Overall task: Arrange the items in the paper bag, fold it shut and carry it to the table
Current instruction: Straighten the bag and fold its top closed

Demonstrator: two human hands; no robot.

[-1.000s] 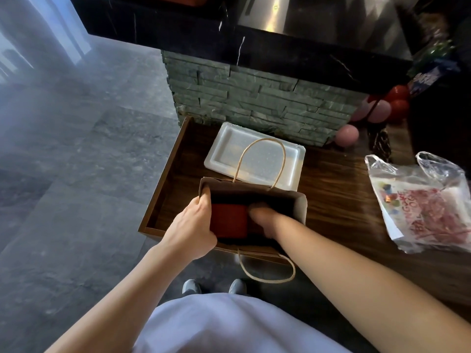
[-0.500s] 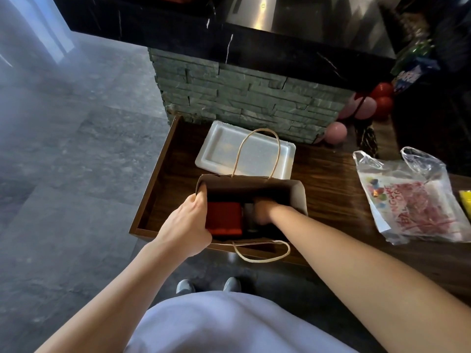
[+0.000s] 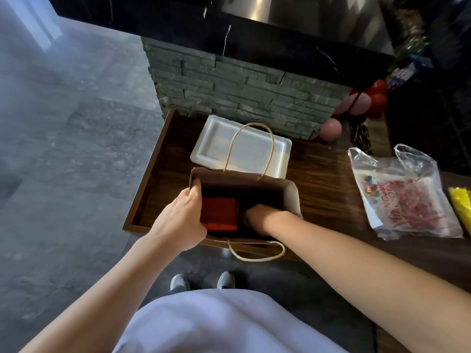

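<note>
The wooden counter (image 3: 321,189) carries a paper bag (image 3: 290,197), white tray (image 3: 211,146), and plastic bag (image 3: 407,197).

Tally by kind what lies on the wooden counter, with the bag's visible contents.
Paper bag: 1
Red box inside the bag: 1
White tray: 1
Clear plastic bag with printed contents: 1
Yellow item at the right edge: 1
Total: 5

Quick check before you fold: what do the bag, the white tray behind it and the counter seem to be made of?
Bag: brown kraft paper, matte, creased rim, with twisted paper-cord handles.
White tray: probably foam or thin moulded plastic, dull white with a soft raised rim.
Counter: dark wood or wood-look laminate, with visible grain and a slight sheen; which one is unclear.
</note>
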